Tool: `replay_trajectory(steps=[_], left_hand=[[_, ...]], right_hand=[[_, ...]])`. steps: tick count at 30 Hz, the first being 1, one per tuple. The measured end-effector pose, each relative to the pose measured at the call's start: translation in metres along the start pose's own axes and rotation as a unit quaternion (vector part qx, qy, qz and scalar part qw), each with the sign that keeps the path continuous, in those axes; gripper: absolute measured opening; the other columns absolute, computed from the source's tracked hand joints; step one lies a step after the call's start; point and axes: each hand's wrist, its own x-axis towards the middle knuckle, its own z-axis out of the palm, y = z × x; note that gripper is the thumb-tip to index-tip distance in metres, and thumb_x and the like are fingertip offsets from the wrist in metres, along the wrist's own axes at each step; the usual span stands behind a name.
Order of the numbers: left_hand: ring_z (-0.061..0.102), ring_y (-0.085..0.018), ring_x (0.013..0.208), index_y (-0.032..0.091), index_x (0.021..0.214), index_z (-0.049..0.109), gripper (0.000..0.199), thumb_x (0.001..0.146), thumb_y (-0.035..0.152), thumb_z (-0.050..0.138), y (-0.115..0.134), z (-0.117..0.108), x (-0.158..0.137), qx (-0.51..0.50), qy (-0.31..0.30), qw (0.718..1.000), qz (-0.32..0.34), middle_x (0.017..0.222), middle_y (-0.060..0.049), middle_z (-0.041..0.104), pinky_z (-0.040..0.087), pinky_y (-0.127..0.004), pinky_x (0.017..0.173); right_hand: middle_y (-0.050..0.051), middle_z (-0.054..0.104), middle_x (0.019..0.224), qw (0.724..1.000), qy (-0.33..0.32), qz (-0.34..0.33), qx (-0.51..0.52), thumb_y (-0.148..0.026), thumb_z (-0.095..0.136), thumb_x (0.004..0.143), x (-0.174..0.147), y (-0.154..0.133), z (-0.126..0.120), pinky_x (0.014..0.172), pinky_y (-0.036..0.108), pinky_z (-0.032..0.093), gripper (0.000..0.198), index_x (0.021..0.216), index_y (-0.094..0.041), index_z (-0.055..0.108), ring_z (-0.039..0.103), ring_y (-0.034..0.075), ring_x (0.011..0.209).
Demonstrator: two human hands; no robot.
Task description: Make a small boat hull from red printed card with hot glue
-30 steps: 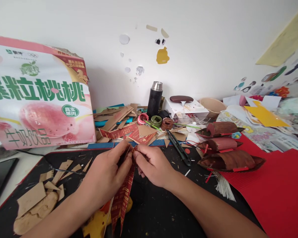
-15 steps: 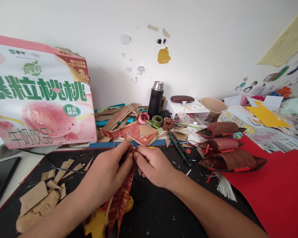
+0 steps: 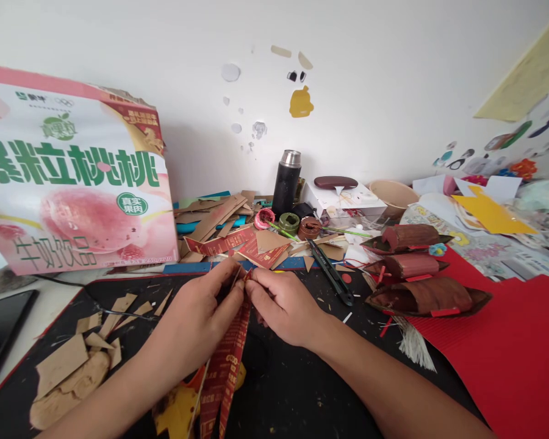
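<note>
Over the black mat, my left hand (image 3: 201,314) is closed on the upper end of a folded red printed cardboard piece (image 3: 226,372). Its long pointed strips hang down toward me, with a pale edge showing on the left. Thumb and fingers of my right hand (image 3: 288,308) pinch the same end, close against the left fingertips. The exact spot between the fingers is partly hidden. Below the strips lies a yellow object (image 3: 178,411), mostly covered by my left arm and the cardboard. A dark utility knife (image 3: 330,274) rests beyond my right hand.
Three brown model boats (image 3: 423,296) sit at the right by red corrugated sheet (image 3: 507,347). Cardboard scraps (image 3: 61,366) lie left. Behind stand a milk-drink carton (image 3: 77,171), a black thermos (image 3: 286,186) and open paint jars (image 3: 288,224). A black tablet-like device (image 3: 7,329) lies far left.
The hanging cardboard strips have turned slightly, showing more of their printed face and shifting a little right at the bottom. Both hands keep nearly the same place and grip.
</note>
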Motion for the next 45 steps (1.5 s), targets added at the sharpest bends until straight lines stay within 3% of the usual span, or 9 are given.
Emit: replay_trajectory(steps=[10,25,35,45], left_hand=[[0.060,-0.021,0.079,0.023,0.097,0.060,0.024,0.102,0.044,0.048,-0.0005,-0.0013,-0.0012,-0.024,-0.003,0.999,-0.020,0.086,0.001,0.069,0.045,-0.029,0.067],[0.059,-0.019,0.080,0.023,0.092,0.064,0.023,0.100,0.043,0.055,-0.0015,0.0003,0.0027,-0.115,-0.003,0.993,-0.038,0.082,0.003,0.065,0.047,-0.027,0.070],[0.059,-0.020,0.078,0.024,0.095,0.061,0.022,0.100,0.041,0.049,0.0025,0.0013,-0.0018,-0.046,0.007,0.999,-0.028,0.084,0.002,0.067,0.047,-0.029,0.069],[0.052,-0.018,0.065,0.026,0.088,0.051,0.018,0.100,0.039,0.046,0.0038,0.0002,-0.0013,0.000,-0.007,1.000,-0.020,0.072,0.005,0.060,0.040,-0.030,0.060]], right_hand=[[-0.005,0.050,0.058,1.000,0.009,-0.022,-0.018,-0.028,0.046,0.106,0.0000,-0.0035,-0.0022,0.056,0.026,0.031,0.031,0.076,-0.023,0.042,0.048,0.013,0.054],[-0.005,0.048,0.060,0.999,0.017,-0.026,-0.022,-0.030,0.046,0.107,-0.0009,-0.0041,-0.0022,0.057,0.027,0.029,0.033,0.075,-0.023,0.042,0.044,0.013,0.056],[-0.005,0.048,0.060,0.999,0.017,-0.024,-0.026,-0.028,0.046,0.106,-0.0004,-0.0040,-0.0024,0.057,0.027,0.029,0.032,0.075,-0.023,0.042,0.044,0.012,0.055],[-0.004,0.050,0.059,0.999,0.001,-0.016,-0.045,-0.028,0.045,0.106,-0.0004,-0.0044,-0.0028,0.056,0.027,0.030,0.031,0.076,-0.023,0.042,0.047,0.013,0.054]])
